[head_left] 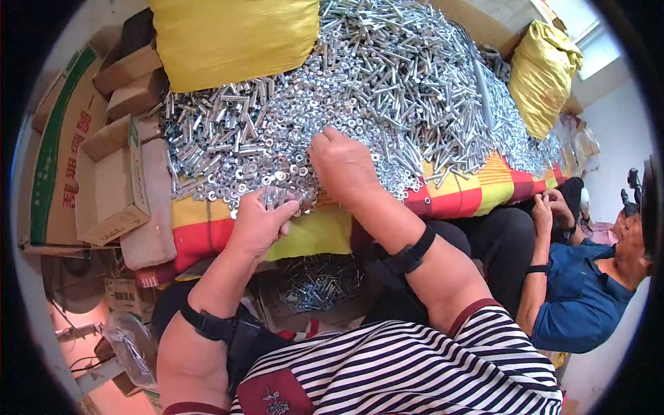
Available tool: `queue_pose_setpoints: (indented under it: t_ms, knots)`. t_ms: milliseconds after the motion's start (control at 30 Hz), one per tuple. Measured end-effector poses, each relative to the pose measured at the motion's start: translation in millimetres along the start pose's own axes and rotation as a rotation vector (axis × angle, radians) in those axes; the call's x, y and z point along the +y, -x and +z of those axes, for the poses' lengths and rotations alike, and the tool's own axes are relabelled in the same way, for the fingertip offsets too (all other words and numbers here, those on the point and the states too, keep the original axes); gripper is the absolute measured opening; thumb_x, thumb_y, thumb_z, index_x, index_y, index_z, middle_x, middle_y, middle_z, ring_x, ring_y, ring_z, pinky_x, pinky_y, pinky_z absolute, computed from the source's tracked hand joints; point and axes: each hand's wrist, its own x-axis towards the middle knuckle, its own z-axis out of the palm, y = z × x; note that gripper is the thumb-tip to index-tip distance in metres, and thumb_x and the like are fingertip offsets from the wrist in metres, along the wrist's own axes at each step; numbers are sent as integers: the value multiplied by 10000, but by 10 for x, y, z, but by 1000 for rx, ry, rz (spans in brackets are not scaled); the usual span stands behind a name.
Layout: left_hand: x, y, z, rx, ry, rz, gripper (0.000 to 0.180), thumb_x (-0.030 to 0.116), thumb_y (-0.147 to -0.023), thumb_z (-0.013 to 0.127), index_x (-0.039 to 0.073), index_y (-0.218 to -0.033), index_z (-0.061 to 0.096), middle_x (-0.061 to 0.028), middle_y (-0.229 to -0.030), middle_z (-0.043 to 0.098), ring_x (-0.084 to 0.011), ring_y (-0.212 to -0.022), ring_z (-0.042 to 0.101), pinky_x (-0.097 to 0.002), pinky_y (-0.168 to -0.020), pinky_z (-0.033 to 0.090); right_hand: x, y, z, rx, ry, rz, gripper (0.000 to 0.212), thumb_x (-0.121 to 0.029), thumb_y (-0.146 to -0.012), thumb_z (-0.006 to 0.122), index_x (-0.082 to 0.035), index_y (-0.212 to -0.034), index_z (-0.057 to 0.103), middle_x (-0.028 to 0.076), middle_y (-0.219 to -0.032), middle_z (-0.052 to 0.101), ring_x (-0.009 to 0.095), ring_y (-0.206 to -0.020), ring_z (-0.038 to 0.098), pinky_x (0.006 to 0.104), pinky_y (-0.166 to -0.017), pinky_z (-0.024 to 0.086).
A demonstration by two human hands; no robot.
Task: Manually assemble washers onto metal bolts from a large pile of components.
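My left hand [257, 225] is closed at the near edge of the pile, its thumb on top. Between its fingers is a clear, shiny thing that looks like a small plastic bag [277, 198]; its contents cannot be made out. My right hand [344, 164] reaches over the heap with its fingers bent down and together among the nuts [297, 117]. What those fingertips hold, if anything, is hidden. Loose washers [242, 169] lie beside my left hand. Metal sleeves [225, 124] are heaped at the left, and long bolts [415, 76] at the right.
A checked cloth [200, 232] lies under the pile. Yellow sacks [235, 41] stand behind it, and cardboard boxes [114, 183] at the left. Below the table edge is a box of bolts [318, 283]. A co-worker [577, 290] in blue sits at the right.
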Motion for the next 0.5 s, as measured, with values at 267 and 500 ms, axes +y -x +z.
queue_pose_setpoints:
  t_ms: [267,500]
  knots:
    - [27,-17,-55,56,106,58,153,46,-813,649,2,-954,606,-75,-743,675,-52,-474,500,-185,-402,338,-173,225,-260,-285,-1084,540,102,-77,-842,679,7,-852,622,21,-750,643,59,-614,596,215,-536,481]
    - [-12,-52,-10,-7,66,51,139,52,-824,649,-2,-939,594,-95,-737,663,-62,-465,489,-197,-386,327,-155,353,-232,-162,-992,289,153,8,-818,659,6,-970,675,46,-823,622,80,-663,596,224,-573,490]
